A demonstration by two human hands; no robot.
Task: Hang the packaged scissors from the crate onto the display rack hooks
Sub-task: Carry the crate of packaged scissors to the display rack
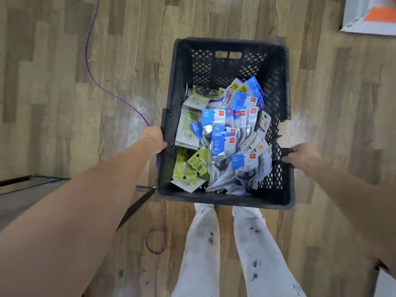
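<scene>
A black lattice plastic crate hangs in front of me above the wooden floor. My left hand grips its left wall and my right hand grips the handle on its right wall. Inside lies a loose heap of packaged scissors: several blue-and-white packs in the middle and right, and green packs at the near left. No display rack hooks are in view.
A purple cable snakes over the floor to the left and loops near my feet. A dark metal frame edge juts in at the lower left. A white and orange board lies at the top right. My legs stand below the crate.
</scene>
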